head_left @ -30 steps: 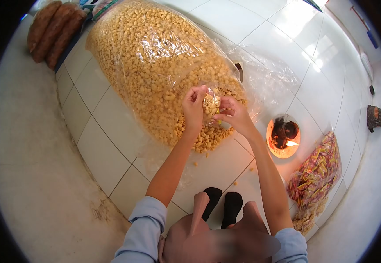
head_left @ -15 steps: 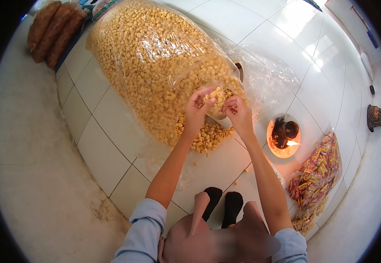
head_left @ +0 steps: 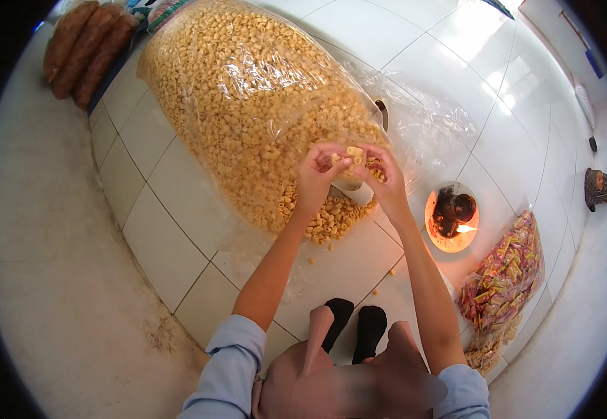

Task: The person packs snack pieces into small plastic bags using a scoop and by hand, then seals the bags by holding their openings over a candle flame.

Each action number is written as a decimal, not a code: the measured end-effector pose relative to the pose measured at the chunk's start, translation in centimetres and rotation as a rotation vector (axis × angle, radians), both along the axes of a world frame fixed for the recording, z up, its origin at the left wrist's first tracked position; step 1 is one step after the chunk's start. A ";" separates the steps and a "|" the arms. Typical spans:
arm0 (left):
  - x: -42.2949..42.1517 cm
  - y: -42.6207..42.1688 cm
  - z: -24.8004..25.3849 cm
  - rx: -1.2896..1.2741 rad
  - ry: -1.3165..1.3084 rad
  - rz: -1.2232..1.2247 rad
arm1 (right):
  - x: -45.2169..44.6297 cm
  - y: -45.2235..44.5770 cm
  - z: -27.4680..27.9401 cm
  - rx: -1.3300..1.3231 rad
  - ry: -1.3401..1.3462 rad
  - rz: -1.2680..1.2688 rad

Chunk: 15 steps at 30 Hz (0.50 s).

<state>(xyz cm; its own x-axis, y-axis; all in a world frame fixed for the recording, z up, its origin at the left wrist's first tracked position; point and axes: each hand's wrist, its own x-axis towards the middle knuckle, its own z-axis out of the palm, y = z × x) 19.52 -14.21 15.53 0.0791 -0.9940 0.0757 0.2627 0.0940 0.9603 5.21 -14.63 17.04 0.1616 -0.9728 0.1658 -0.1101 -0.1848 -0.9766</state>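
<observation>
A small clear packet of snack pieces is between my two hands, over the open end of a big clear sack of yellow, shell-shaped snacks. My left hand grips the packet's left side with bent fingers. On its right side my right hand pinches the packet near the top. Just below my hands a white cup-like container rests among loose snacks; part of it is hidden.
A small flame burns on a round plate to the right. Beyond it lies a bag of red and yellow packets. Crumpled clear plastic is at the upper right, bagged brown items at the upper left. Black-socked feet stand below.
The small packet and my hands have shifted and turned; my hands are now closer together around its top. The white container, hidden at first, has come into view beneath them.
</observation>
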 end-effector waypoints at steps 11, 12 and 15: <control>-0.3 1.2 -1.0 -0.063 -0.267 -0.086 | -0.1 -0.9 0.0 0.126 -0.191 -0.153; -0.3 1.3 -1.4 -0.059 -0.322 -0.093 | 0.0 -0.9 0.0 0.127 -0.191 -0.153; -0.6 1.2 -2.1 0.062 -0.180 -0.036 | -0.1 -0.9 0.1 0.118 -0.160 -0.140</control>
